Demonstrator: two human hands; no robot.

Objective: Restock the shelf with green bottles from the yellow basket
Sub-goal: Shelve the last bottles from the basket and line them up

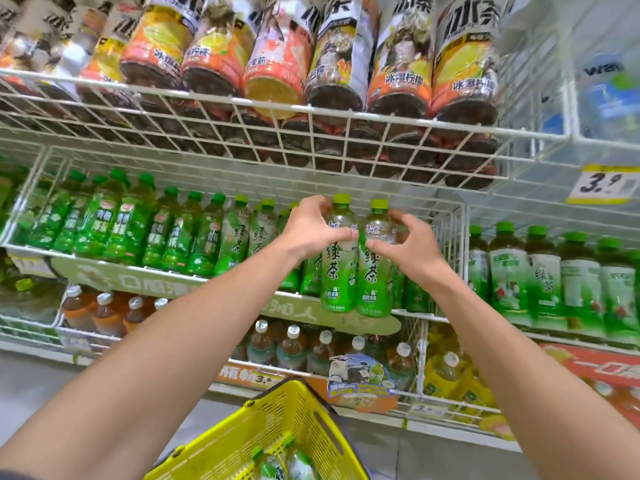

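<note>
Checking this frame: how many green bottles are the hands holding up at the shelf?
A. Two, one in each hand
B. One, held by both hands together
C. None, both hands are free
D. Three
A: the left hand grips the left green bottle and the right hand grips the right green bottle, side by side and upright.

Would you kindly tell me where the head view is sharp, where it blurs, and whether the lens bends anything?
Head view: left hand, right hand, left bottle and right bottle are sharp; top bottles smear toward the edges; the wire shelf bows slightly from the wide lens; lighting even, no hard shadows.
</note>
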